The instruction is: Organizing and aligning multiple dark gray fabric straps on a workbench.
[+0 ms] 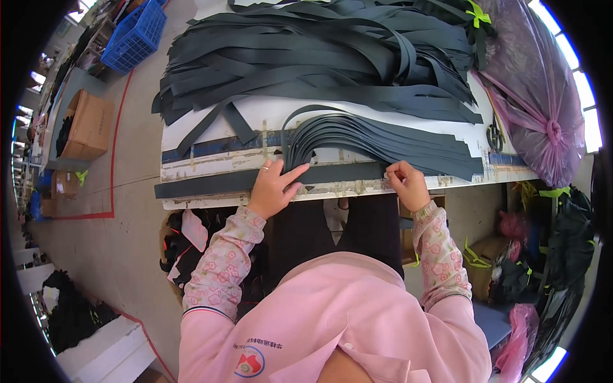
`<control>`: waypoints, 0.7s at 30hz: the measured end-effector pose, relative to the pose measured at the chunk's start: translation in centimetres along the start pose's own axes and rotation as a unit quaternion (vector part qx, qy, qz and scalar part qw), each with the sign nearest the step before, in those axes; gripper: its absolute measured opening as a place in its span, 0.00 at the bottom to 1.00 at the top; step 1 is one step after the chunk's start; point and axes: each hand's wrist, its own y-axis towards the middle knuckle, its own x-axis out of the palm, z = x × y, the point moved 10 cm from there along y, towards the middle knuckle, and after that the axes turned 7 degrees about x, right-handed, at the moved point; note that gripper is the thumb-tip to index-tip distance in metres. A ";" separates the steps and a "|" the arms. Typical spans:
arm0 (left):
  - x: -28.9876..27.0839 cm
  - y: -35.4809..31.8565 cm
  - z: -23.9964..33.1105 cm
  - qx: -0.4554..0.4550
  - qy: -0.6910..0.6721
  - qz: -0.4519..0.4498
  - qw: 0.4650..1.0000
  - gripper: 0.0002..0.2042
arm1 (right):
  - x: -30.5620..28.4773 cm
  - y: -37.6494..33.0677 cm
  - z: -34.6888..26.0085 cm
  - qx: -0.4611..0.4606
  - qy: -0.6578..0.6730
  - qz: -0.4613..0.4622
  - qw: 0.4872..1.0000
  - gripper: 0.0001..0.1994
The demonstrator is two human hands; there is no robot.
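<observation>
A single dark grey-green flat strip (211, 184) lies along the table's near edge. My left hand (273, 190) rests over it with fingers stretched and thumb apart. Toward the strip's right part, my right hand (409, 186) is closed, thumb and forefinger pinching its edge. Just beyond both hands a bundle of the same strips (377, 135) is bent over in a fold at its left, its ends fanned to the right. Farther back, a large loose heap of strips (300, 57) covers much of the white table (191, 131).
Black-handled scissors (493, 136) lie at the table's right side, near a big pink plastic bag (536, 96). A cardboard box (89, 124) and a blue crate (134, 37) stand off to the left. Dark bundles (570, 236) hang at right. Scraps (195, 233) sit below the table edge.
</observation>
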 end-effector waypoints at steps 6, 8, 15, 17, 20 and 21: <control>0.9 -0.2 -0.5 -0.009 -0.016 -0.018 1.000 0.27 | -0.9 -0.7 -1.2 -0.039 -0.055 0.043 0.997 0.04; 0.8 -0.1 -0.5 -0.014 -0.014 -0.018 1.000 0.27 | -0.8 -0.8 -1.5 -0.032 -0.061 0.037 0.997 0.04; 0.5 0.2 -0.1 -0.002 -0.008 -0.010 1.000 0.27 | -0.1 -1.0 -1.8 -0.088 -0.138 0.066 0.984 0.03; 0.6 0.2 -0.2 0.001 -0.006 -0.005 1.000 0.27 | -0.1 -0.4 -1.3 -0.068 -0.130 0.040 0.988 0.03; 0.4 0.1 0.1 0.011 0.017 -0.002 1.000 0.26 | -0.6 -0.3 -0.6 -0.007 -0.055 0.021 0.998 0.04; 0.4 0.2 0.2 0.013 0.016 -0.002 1.000 0.26 | -1.0 -0.4 -0.1 0.036 0.012 0.027 0.999 0.05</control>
